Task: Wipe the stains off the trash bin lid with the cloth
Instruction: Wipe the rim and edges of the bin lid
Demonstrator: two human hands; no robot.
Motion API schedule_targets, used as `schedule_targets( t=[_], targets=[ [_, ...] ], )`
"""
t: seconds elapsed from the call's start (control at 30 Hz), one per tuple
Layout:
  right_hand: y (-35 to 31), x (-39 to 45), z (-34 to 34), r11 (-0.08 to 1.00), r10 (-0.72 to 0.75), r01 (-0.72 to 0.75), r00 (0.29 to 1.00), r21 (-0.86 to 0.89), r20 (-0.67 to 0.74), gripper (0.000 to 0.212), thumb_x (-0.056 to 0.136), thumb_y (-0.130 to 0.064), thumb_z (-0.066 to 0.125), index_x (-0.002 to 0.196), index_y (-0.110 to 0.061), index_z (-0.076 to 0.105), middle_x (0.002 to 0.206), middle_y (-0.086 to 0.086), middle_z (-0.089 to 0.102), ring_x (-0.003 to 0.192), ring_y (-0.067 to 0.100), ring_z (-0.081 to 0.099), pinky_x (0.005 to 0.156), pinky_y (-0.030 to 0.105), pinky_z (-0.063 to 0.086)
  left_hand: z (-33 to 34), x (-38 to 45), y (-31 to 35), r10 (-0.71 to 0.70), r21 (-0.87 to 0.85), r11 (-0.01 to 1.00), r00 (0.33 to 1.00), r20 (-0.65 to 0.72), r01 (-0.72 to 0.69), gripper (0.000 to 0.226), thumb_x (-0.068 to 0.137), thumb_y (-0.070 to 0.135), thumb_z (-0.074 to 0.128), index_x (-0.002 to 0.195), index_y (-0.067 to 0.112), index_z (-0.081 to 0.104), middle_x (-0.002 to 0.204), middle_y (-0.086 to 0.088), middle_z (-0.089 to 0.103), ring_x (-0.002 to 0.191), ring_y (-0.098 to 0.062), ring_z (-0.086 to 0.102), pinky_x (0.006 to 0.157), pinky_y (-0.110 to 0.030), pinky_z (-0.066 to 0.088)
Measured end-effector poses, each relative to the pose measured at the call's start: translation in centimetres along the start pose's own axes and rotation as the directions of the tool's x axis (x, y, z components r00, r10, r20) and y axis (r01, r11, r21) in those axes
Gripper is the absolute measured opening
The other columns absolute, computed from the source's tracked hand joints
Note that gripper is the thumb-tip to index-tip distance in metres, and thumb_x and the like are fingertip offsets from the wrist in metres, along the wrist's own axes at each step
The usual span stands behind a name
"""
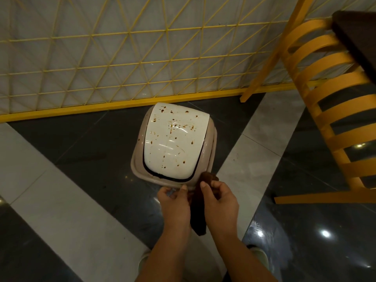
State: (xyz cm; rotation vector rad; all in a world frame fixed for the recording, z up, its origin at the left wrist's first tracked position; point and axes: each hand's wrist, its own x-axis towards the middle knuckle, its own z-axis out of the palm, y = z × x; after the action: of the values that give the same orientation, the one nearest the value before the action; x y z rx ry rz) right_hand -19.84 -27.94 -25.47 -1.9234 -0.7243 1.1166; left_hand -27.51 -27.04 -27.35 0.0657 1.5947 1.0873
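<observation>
Fingers (pixel 203 185) of both hands pinched on dark brown cloth (pixel 198 212), just short of the lid.
Right hand (pixel 220 202) and left hand (pixel 175 202) bunch it between them. Beyond the fingertips, white bin lid (pixel 175 143) sits glossy, domed, speckled all over with brown stains (pixel 183 127); wiping seemingly not begun.

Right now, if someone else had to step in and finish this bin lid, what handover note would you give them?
Left hand: at the bin's near rim, pinching the cloth's edge.
Right hand: gripping the dark brown cloth, which hangs between both hands.
Trash bin lid: on the floor by the yellow fence, brown stains all over it.
Done: no wiped patch visible.
Left: wipe the whole lid.
</observation>
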Motion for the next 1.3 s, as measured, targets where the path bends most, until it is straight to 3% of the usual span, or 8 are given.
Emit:
schedule_targets(
  t=[0.3, 0.5, 0.7, 0.83, 0.97, 1.1, 1.17, 1.3],
  targets=[
    [-3.5, 6.1, 0.0, 0.998, 0.059, -0.06, 0.996, -0.018, -0.073, 0.007, 0.089, -0.027, 0.065, 0.089, -0.022, 0.07, 0.077, -0.002, 0.07, 0.074, 0.016, 0.067, 0.073, 0.037, 0.059, 0.4, -0.2, 0.6, 0.008, -0.054, 0.999, 0.999, 0.04, -0.006, 0.044, 0.093, -0.002, 0.054, 0.131, 0.015, 0.037, 0.116, -0.013, 0.06, 0.099, -0.027, 0.067, 0.071, -0.028, 0.058],
    [-1.6, 2.0, -0.4, 0.993, 0.122, -0.122, 0.993, -0.004, -0.011, 0.003, 0.086, -0.018, 0.068, 0.083, -0.017, 0.068, 0.076, 0.001, 0.07, 0.075, 0.017, 0.068, 0.068, 0.031, 0.058, 0.1, 0.4, 0.2, 0.018, 0.006, 1.0, 0.999, 0.041, -0.018, 0.045, 0.089, 0.003, 0.061, 0.129, 0.016, 0.045, 0.117, -0.014, 0.064, 0.102, -0.03, 0.067, 0.089, -0.049, 0.055],
    [-4.9, 7.1, -0.3, 0.985, 0.095, -0.1, 0.995, -0.139, -0.04, 0.012, 0.087, -0.023, 0.066, 0.075, -0.024, 0.065, 0.078, 0.001, 0.068, 0.077, 0.019, 0.066, 0.077, 0.04, 0.058, -0.1, 0.3, 0.5, 0.036, -0.034, 0.999, 0.997, 0.074, -0.034, 0.044, 0.093, -0.002, 0.054, 0.133, 0.011, 0.039, 0.121, -0.016, 0.061, 0.104, -0.03, 0.065, 0.077, -0.033, 0.059],
    [-4.7, 7.1, 0.0, 0.978, 0.02, -0.031, 0.998, -0.205, -0.054, 0.008, 0.09, -0.026, 0.062, 0.092, -0.022, 0.068, 0.082, -0.004, 0.067, 0.077, 0.014, 0.064, 0.079, 0.037, 0.057, 0.0, 0.3, 0.5, 0.046, -0.028, 0.999, 0.995, 0.093, -0.044, 0.043, 0.093, -0.002, 0.054, 0.133, 0.009, 0.042, 0.122, -0.016, 0.062, 0.105, -0.03, 0.066, 0.077, -0.031, 0.06],
    [-1.6, 2.8, -0.6, 0.989, 0.014, -0.011, 1.0, -0.149, 0.017, 0.003, 0.088, -0.021, 0.065, 0.089, -0.02, 0.068, 0.079, -0.004, 0.069, 0.076, 0.011, 0.066, 0.073, 0.028, 0.056, 0.0, 0.4, 0.7, 0.03, -0.002, 1.0, 0.996, 0.089, -0.03, 0.041, 0.092, -0.003, 0.054, 0.131, 0.007, 0.047, 0.119, -0.019, 0.064, 0.103, -0.031, 0.067, 0.081, -0.039, 0.059],
    [0.7, 0.9, -1.8, 0.963, 0.076, -0.04, 0.989, -0.267, 0.126, 0.005, 0.088, -0.023, 0.066, 0.085, -0.021, 0.07, 0.075, -0.008, 0.068, 0.07, 0.007, 0.064, 0.059, 0.016, 0.047, -0.8, 0.2, 1.7, 0.008, -0.026, 1.0, 1.0, 0.03, -0.007, 0.036, 0.093, 0.001, 0.056, 0.126, 0.009, 0.046, 0.114, -0.016, 0.063, 0.101, -0.029, 0.066, 0.084, -0.034, 0.055],
    [0.7, 0.7, -2.3, 0.975, 0.137, -0.116, 0.985, -0.191, 0.101, 0.006, 0.091, -0.024, 0.064, 0.088, -0.024, 0.07, 0.078, -0.008, 0.067, 0.072, 0.007, 0.063, 0.058, 0.014, 0.045, -1.4, 0.1, 2.4, -0.009, -0.069, 0.998, 1.0, 0.014, 0.01, 0.038, 0.092, 0.004, 0.057, 0.128, 0.012, 0.046, 0.115, -0.015, 0.062, 0.103, -0.027, 0.065, 0.087, -0.034, 0.052],
    [-0.8, 0.6, -1.5, 0.994, 0.101, -0.099, 0.992, -0.036, 0.069, 0.01, 0.095, -0.031, 0.056, 0.088, -0.032, 0.064, 0.083, -0.003, 0.068, 0.08, 0.015, 0.065, 0.072, 0.028, 0.054, -1.6, -0.3, 2.4, -0.05, -0.102, 0.993, 0.998, 0.036, 0.053, 0.043, 0.092, 0.006, 0.059, 0.131, 0.014, 0.046, 0.118, -0.014, 0.063, 0.106, -0.026, 0.064, 0.094, -0.037, 0.05]
  ],
)
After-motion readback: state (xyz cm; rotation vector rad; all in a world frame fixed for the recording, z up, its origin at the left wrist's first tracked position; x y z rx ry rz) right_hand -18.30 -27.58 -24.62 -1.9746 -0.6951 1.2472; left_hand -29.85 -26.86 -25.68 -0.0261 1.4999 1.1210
